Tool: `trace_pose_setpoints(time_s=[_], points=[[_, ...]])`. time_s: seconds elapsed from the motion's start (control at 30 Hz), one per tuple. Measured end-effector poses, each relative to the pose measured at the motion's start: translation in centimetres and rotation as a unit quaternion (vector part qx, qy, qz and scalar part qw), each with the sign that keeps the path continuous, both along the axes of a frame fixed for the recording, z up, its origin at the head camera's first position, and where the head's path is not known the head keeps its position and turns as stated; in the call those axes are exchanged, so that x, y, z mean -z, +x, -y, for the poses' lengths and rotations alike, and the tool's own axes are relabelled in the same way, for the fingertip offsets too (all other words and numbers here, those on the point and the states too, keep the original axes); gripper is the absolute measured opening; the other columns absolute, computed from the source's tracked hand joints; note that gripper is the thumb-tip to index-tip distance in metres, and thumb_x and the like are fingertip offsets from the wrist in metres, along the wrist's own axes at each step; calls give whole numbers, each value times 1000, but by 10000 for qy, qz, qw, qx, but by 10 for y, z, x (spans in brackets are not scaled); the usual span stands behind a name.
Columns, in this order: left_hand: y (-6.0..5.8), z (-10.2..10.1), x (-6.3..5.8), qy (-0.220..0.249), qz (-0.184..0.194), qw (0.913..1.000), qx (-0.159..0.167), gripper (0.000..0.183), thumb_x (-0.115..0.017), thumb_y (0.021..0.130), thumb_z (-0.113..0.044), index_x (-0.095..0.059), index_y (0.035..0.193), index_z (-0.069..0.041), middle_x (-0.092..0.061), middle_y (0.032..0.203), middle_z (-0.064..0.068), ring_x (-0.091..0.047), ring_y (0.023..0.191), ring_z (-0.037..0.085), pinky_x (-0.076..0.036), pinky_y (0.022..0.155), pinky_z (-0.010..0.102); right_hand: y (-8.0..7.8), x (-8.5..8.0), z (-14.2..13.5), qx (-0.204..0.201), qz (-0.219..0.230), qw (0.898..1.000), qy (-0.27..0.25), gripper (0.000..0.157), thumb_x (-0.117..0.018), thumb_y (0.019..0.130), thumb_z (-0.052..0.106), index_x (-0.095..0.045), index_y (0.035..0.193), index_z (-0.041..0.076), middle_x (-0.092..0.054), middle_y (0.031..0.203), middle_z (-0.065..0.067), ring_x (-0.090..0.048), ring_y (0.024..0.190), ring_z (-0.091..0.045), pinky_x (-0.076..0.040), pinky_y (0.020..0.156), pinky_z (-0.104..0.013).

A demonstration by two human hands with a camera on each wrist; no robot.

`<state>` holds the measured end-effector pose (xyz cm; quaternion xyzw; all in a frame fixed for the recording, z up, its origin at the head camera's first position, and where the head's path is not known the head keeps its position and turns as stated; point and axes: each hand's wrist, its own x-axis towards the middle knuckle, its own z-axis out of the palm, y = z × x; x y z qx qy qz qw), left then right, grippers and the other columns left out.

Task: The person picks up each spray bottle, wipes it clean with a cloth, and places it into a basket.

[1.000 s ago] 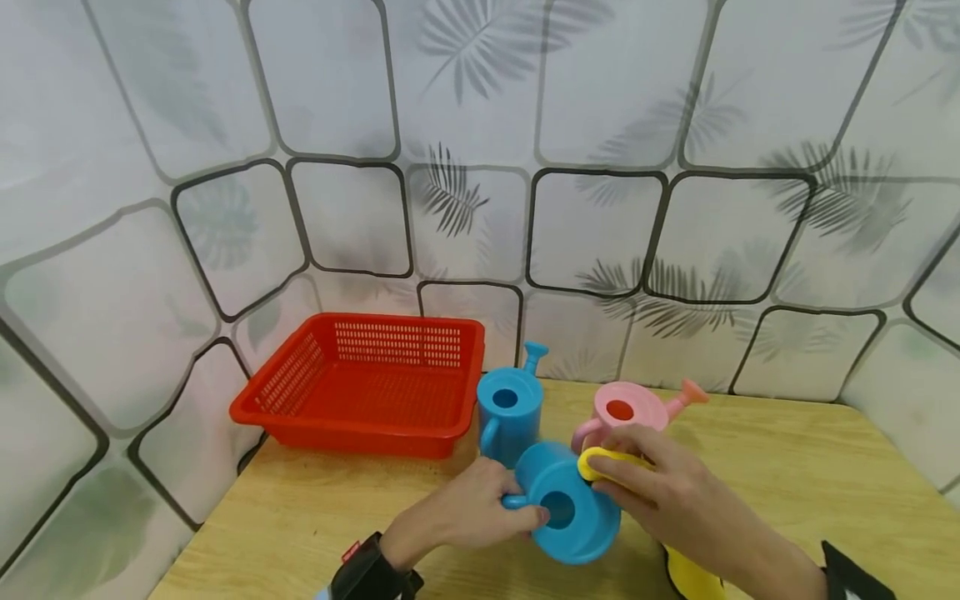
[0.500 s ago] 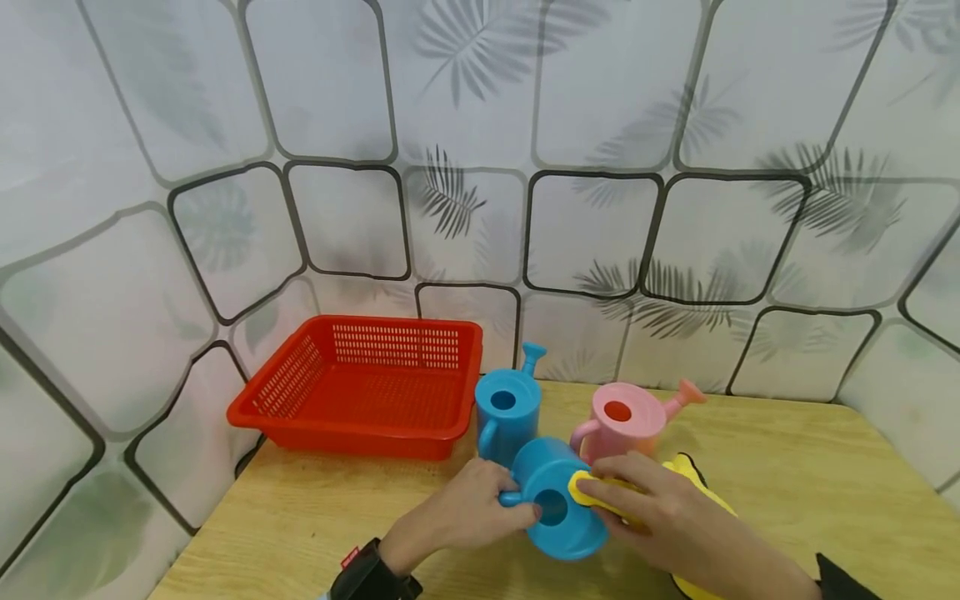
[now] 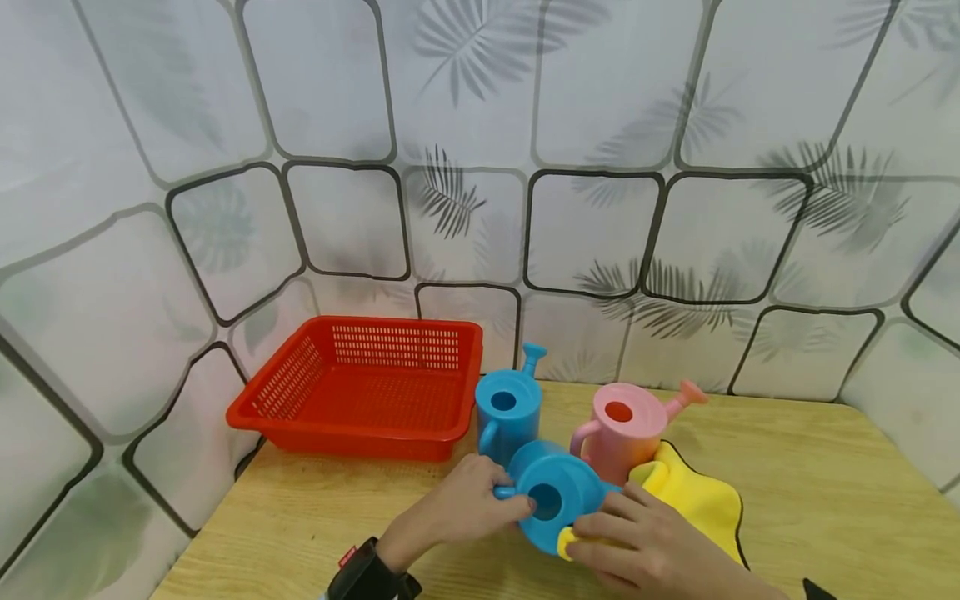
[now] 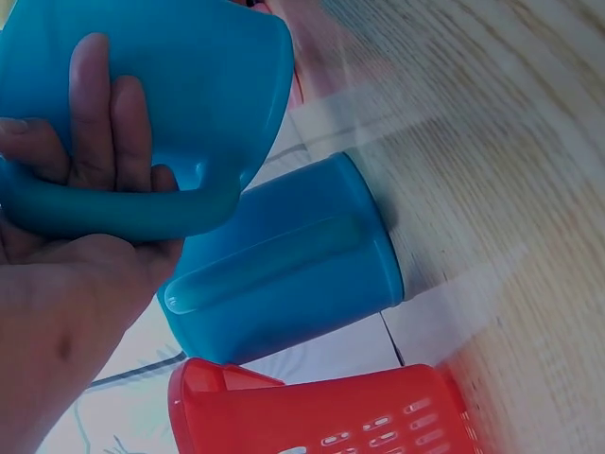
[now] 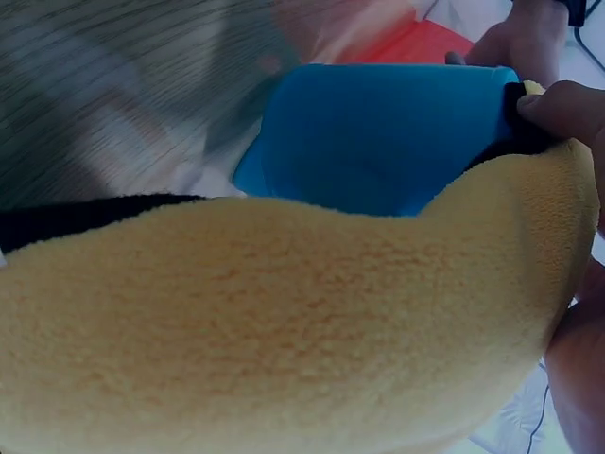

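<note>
My left hand (image 3: 468,504) grips the handle of a blue watering can (image 3: 573,483), its thumb at the top opening. In the left wrist view the fingers pass through the loop handle (image 4: 123,213) and lie along the can's wall. My right hand (image 3: 652,542) pinches a yellow cloth (image 3: 705,508) with a black edge against the can's near rim. Seen from the right wrist, the fleecy cloth (image 5: 284,322) hangs in front of the can (image 5: 378,132) and hides part of it. The can's spout lies mostly behind the right hand.
A second blue watering can (image 3: 508,429) stands just behind the held one. To its right is a pink watering can (image 3: 630,450), close to the cloth. A red plastic basket (image 3: 360,450) sits at the back left of the wooden table (image 3: 300,508), before a patterned curtain (image 3: 465,100).
My right hand has moved the cloth from the can's far right side down to its near rim. The can has turned, and more cloth shows on the right. The left hand keeps its grip.
</note>
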<state>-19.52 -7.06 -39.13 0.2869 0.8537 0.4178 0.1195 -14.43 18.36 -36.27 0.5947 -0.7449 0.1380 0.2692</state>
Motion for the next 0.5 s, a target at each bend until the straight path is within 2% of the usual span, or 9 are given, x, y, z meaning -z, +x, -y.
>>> trace_pose_setpoints(time_s=[0.17, 0.33, 0.43, 0.5], points=[[0, 1, 0, 79, 101, 9999, -51, 43, -63, 88, -31, -55, 51, -10, -47, 42, -6, -44, 37, 5, -33, 44, 16, 5, 2, -1, 306, 352, 9986, 260, 25, -57, 97, 35, -71, 110, 19, -71, 103, 5, -59, 89, -12, -54, 70, -32], [-2, 1, 1, 140, 54, 9999, 38, 41, -61, 87, -27, -55, 50, -8, -48, 42, -6, -47, 38, 5, -35, 44, 15, 10, 0, -1, 490, 750, 9947, 515, 30, -61, 92, 42, -70, 111, 19, -70, 107, 5, -59, 96, -11, -56, 73, -38], [-2, 1, 2, 149, -3, 9999, 66, 40, -61, 86, -26, -55, 50, -8, -47, 41, -6, -45, 37, 5, -35, 44, 15, 13, -1, -2, 537, 853, 9931, 593, 34, -64, 89, 45, -69, 110, 19, -68, 110, 5, -59, 99, -12, -57, 75, -43], [-2, 1, 2, 145, 1, 9999, 67, 40, -61, 86, -26, -55, 50, -8, -47, 41, -6, -45, 37, 5, -35, 43, 15, 13, -2, -3, 631, 910, 9921, 592, 32, -65, 88, 46, -69, 107, 20, -67, 112, 6, -57, 101, -11, -56, 76, -42]])
